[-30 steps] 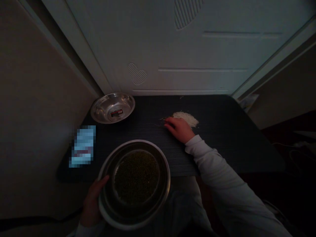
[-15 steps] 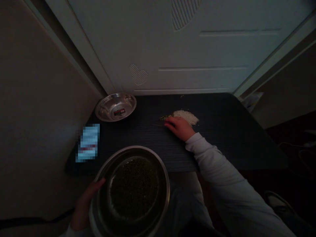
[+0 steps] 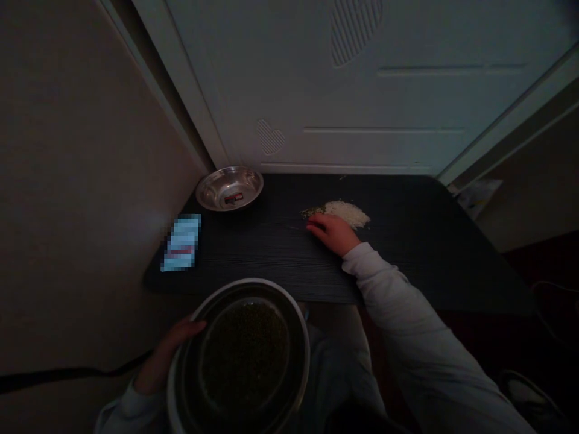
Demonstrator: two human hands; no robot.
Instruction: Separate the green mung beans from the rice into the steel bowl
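Observation:
My left hand [image 3: 174,346] grips the left rim of a steel bowl [image 3: 304,355], thumb over the edge. The bowl is held tilted in front of the table's near edge, with a layer of small dark green beans [image 3: 246,352] in its bottom. My right hand [image 3: 333,232] rests at the front of a pile of white rice grains [image 3: 348,212], its fingers curled together and pointing left. By its fingertips lie some green beans [image 3: 313,211], at the pile's left end. Whatever is between those fingers is too small and dark to make out.
A second steel bowl [image 3: 251,187] with a label inside stands at the table's back left. A phone with a lit, blurred screen [image 3: 181,243] lies at the left edge of the dark table [image 3: 429,241]. Behind the table rises a white door [image 3: 289,78]; a wall is at left.
The view has shifted slightly, so the table's things appear farther right. My right hand stays at the pile with small finger movement; my left hand still holds the bowl.

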